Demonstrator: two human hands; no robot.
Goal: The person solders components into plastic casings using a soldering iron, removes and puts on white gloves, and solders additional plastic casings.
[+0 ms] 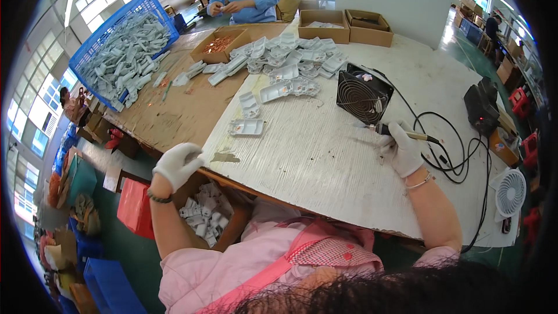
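**Head view: nearest tray [246,127] ahead and right of left hand [179,166], iron [382,129] in right hand [401,150]**

Lies flat on the pale table [302,160], long axis left to right, touching neither hand. Judged by reach, sits closer to the left hand than to the right, and well apart from the iron's tip. Just beyond, see a 2nd tray [249,105], turned with its long axis away from the body; farther off, a large pile [290,58] of the same pale kind.

Grips the iron's handle with the right fingers, closed round it. Points the tip leftward, with the long axis roughly left to right and the cord end on the right, slightly nearer the body. Holds nothing visible in the left hand, with fingers curled and thumb apart, beside the table's near left edge. Cannot tell about contact with that edge.

Between left hand and nearest tray, find only the table edge and a dark worn patch [225,157]. Just beyond the iron, note the black fan [365,96], likely to hinder a push straight away from the body. To the right, mind the looped cord [445,163] near the right hand, running toward the black unit [482,107].
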